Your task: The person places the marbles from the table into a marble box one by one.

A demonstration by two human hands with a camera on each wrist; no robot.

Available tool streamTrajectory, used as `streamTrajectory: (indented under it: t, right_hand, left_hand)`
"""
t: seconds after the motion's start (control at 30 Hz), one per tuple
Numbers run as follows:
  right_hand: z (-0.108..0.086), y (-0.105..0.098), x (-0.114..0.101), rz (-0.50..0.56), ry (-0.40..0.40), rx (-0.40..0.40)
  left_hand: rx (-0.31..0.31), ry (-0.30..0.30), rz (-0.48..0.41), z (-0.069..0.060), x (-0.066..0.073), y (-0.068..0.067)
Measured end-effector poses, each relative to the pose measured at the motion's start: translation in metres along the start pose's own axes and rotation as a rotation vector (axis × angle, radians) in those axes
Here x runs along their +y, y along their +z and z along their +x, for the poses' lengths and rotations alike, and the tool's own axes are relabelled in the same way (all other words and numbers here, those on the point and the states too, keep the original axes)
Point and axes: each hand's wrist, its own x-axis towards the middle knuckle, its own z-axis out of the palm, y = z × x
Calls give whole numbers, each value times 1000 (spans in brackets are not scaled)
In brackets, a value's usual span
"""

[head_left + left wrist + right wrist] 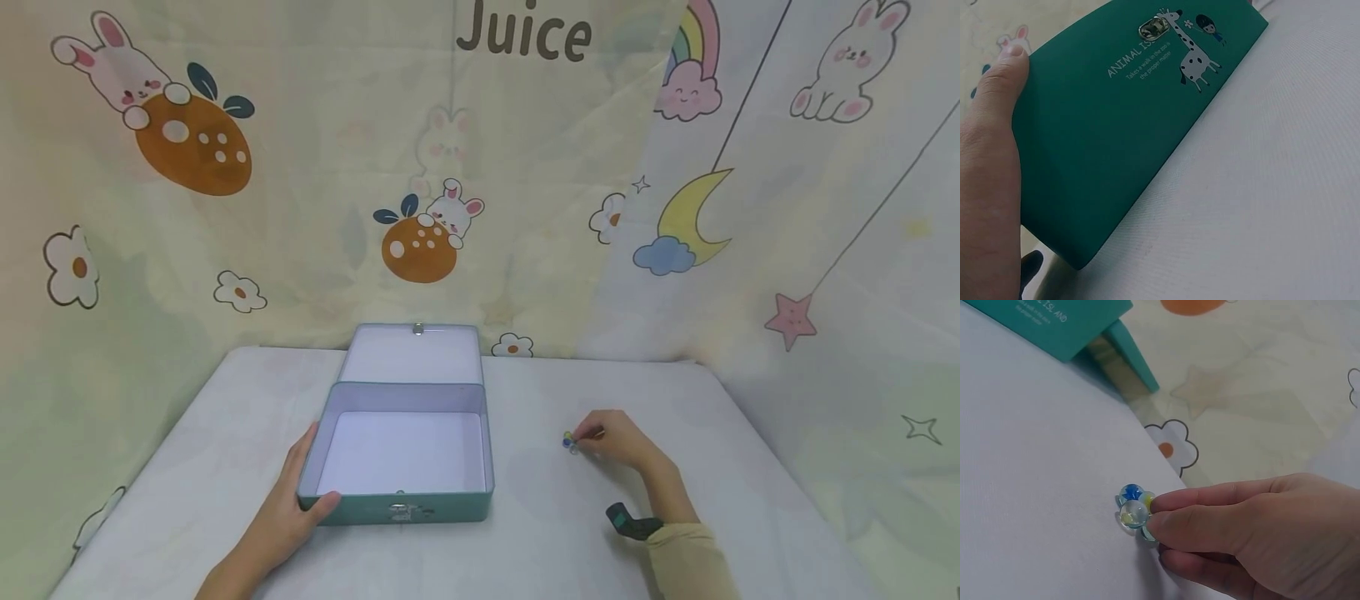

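Note:
A green tin box (397, 508) stands with its hinged lid (416, 354) raised at the back; its white inside shows. My left hand (281, 508) grips the box's left front corner, thumb at the front rim and fingers along the left side. In the left wrist view, the thumb lies against the green front wall (1097, 150), near a metal clasp (1154, 28). To the right of the box, my right hand (618, 442) pinches at a small cluster of glass marbles (1134, 513), clear with blue and yellow inside. The fingertips hide part of the cluster.
White cloth covers the table (555, 533). A printed curtain (315, 208) with rabbits and flowers hangs behind it and along the sides. A dark strap-like device (630, 523) sits at my right wrist, beside the beige sleeve (686, 558).

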Motion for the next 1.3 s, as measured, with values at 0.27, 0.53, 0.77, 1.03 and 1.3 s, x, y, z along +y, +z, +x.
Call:
streamTrajectory:
  t: [0.27, 0.53, 0.77, 1.03, 1.3]
  right_hand:
    - [1, -1, 1, -25, 12, 3]
    - [2, -5, -3, -26, 0, 17]
    - [3, -9, -18, -9, -40, 67]
    - [6, -11, -41, 68, -127, 53]
    - [22, -11, -79, 29, -213, 2]
  left_hand:
    - [-9, -8, -12, 2, 2, -1]
    - [-5, 17, -22, 5, -1, -1]
    - [2, 36, -20, 4, -2, -5]
    - [-8, -4, -31, 0, 1, -4]
    - [-17, -13, -29, 1, 1, 0]
